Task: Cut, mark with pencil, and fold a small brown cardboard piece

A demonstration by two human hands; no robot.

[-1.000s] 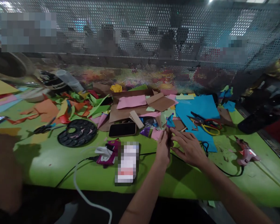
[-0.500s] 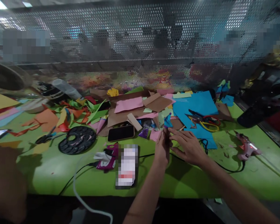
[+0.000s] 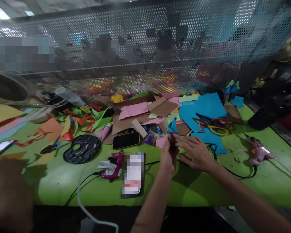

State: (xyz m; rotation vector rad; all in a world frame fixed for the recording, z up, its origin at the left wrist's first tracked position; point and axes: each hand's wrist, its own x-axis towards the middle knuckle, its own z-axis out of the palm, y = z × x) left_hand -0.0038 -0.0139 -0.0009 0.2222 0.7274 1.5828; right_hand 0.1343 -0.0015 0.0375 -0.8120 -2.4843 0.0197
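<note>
A small paper craft piece (image 3: 173, 127) stands upright above my left hand (image 3: 168, 157). It has a layered blue pointed top, a purple tip and a purple lower edge. My left hand is closed around its dark brown lower part, which is mostly hidden. From the right, my right hand (image 3: 196, 152) reaches its fingertips against the piece, fingers stretched and thumb apart. Just beyond my hands lie a pink paper scrap (image 3: 160, 141) and a small purple packet (image 3: 149, 139). Blue paper (image 3: 203, 108) and scissors with yellow and red handles (image 3: 218, 126) lie past my right hand.
A pink glue gun (image 3: 259, 152) with its cord rests at right. Left of my hands are a phone (image 3: 133, 174), a dark phone (image 3: 126, 140), a magenta tissue pack (image 3: 113, 168) and a black palette (image 3: 82, 149). Another person's hand (image 3: 9, 187) is at far left. A perforated screen (image 3: 145, 48) stands behind.
The view has shifted slightly. Both my hands keep nearly the same hold and place around the craft piece. The other person's hand at far left has moved a little.
</note>
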